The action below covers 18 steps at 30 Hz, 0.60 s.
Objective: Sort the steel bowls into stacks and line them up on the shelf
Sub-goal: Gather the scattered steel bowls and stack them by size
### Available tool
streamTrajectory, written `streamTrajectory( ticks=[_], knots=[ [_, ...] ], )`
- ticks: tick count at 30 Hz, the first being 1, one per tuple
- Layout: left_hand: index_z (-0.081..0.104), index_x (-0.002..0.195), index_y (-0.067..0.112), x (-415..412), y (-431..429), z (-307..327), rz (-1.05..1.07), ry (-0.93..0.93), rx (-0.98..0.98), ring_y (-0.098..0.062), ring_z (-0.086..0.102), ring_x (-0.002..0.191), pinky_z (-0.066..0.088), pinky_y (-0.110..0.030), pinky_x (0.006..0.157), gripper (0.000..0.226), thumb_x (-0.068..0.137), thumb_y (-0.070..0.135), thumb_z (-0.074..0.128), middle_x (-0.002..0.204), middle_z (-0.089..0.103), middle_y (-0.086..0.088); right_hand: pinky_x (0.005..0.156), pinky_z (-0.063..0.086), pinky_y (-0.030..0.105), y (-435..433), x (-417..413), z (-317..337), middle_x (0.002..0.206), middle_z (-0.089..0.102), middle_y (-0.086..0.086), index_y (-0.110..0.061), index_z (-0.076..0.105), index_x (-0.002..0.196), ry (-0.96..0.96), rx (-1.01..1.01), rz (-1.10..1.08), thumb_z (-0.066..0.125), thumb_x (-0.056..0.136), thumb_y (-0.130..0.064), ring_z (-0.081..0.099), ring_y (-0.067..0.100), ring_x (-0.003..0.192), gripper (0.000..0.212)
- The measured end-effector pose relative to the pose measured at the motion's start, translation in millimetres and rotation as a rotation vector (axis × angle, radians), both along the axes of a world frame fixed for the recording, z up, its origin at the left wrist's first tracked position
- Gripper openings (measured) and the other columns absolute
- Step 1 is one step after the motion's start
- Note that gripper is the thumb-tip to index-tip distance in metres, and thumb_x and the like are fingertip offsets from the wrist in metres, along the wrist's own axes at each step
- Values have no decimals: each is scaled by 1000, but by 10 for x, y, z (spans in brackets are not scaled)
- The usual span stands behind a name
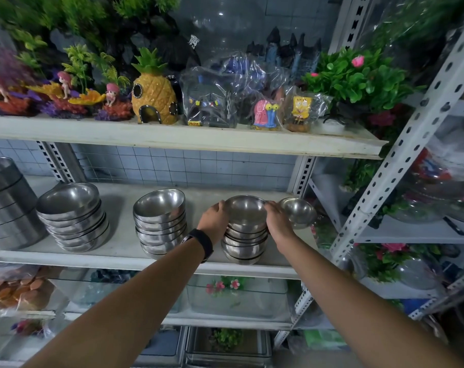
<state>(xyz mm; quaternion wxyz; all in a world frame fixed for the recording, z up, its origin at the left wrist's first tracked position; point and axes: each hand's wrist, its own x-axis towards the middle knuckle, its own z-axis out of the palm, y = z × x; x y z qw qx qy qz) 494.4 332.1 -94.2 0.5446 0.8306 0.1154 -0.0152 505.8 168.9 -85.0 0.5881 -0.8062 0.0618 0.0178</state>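
On the middle shelf point(124, 251) stand three stacks of steel bowls. A wide stack point(72, 216) is at the left, a medium stack point(160, 221) in the centre, and a smaller stack point(245, 235) to the right. My left hand point(215, 221) grips the left side of the smaller stack near its top bowl. My right hand point(278, 224) grips its right side. A single small steel bowl point(298, 212) sits tilted just right of my right hand, near the shelf's end.
A tall stack of steel containers point(7, 205) fills the shelf's far left. The shelf above point(172, 142) holds aquarium ornaments, including a pineapple house point(153, 94). A slotted metal upright point(400, 160) rises at the right. Glass tanks point(236, 296) sit below.
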Motion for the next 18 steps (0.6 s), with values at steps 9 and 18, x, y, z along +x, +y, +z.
streamTrajectory(
  ticks=[9, 18],
  knots=[
    [61, 117, 10, 15, 24, -49, -20, -15, 37, -36, 61, 106, 52, -51, 96, 50, 104, 40, 23, 116, 64, -20, 87, 35, 32, 16, -29, -44, 111, 57, 4, -5, 60, 118, -20, 34, -22, 37, 107, -27, 52, 22, 107, 33],
    [60, 113, 17, 9, 22, -75, -27, -19, 3, -37, 62, 105, 51, -47, 92, 48, 104, 44, 23, 114, 65, -19, 83, 38, 33, 19, -20, -94, 104, 60, 5, -4, 61, 113, -19, 78, -44, 40, 106, -27, 54, 22, 101, 32]
  ],
)
